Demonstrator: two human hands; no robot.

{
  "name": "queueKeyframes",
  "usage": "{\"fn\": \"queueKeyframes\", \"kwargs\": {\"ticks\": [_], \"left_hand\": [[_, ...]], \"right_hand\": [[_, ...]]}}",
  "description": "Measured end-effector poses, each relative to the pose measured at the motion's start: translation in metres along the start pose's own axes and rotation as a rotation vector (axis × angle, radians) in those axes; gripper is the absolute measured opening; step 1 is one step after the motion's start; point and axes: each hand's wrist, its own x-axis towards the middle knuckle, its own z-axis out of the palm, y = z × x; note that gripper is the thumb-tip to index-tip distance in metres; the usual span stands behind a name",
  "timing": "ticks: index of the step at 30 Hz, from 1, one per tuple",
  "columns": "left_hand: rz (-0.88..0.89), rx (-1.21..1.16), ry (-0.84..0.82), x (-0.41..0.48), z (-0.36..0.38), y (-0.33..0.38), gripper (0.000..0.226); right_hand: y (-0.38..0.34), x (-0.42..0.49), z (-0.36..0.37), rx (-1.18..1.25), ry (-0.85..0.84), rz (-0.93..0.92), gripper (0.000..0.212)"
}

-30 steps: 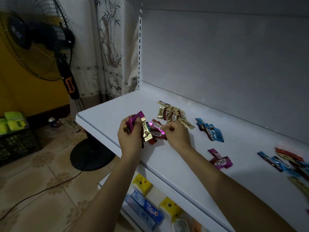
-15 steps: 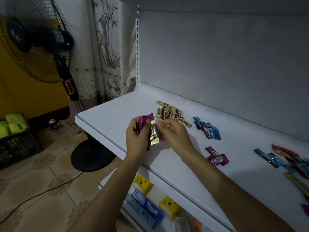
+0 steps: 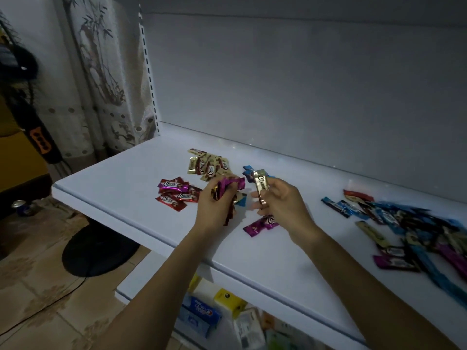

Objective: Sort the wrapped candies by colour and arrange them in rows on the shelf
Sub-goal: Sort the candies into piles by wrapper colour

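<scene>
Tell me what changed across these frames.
The right hand left the red candies, drew a gold candy from the bunch in the left hand and now pinches it; both hands shifted right. The left hand still grips the bunch; the gold pile and loose purple candies lie as before.

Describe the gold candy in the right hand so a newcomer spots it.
On the white shelf, find the right hand near the middle. It pinches one gold candy upright; the other gold candies lie in a pile behind it.
</scene>
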Motion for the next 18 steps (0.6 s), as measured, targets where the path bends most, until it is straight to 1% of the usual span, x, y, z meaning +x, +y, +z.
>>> {"fn": "queueKeyframes", "kwargs": {"ticks": [4, 8, 11, 14, 16, 18], "left_hand": [[-0.032, 0.021, -0.062, -0.003, -0.005, 0.0, 0.011], [-0.038, 0.008, -0.061, -0.008, -0.005, 0.004, 0.011], [-0.045, 0.01, -0.01, -0.009, -0.005, 0.005, 0.015], [-0.053, -0.006, 0.044, -0.009, -0.005, 0.005, 0.014], [-0.058, -0.049, 0.111, -0.008, -0.005, 0.005, 0.012], [-0.082, -0.11, 0.18, -0.007, -0.005, 0.005, 0.013]], "right_hand": [[0.0, -0.005, -0.013, -0.041, 0.095, -0.038, 0.011], [0.004, -0.008, -0.017, -0.083, 0.186, -0.073, 0.01], [0.007, -0.008, -0.014, -0.072, 0.183, -0.089, 0.01], [0.008, -0.002, -0.008, -0.09, 0.104, -0.108, 0.016], [0.006, 0.008, 0.0, -0.122, 0.087, -0.093, 0.01], [0.001, 0.024, 0.008, -0.145, 0.125, -0.093, 0.004]]}}
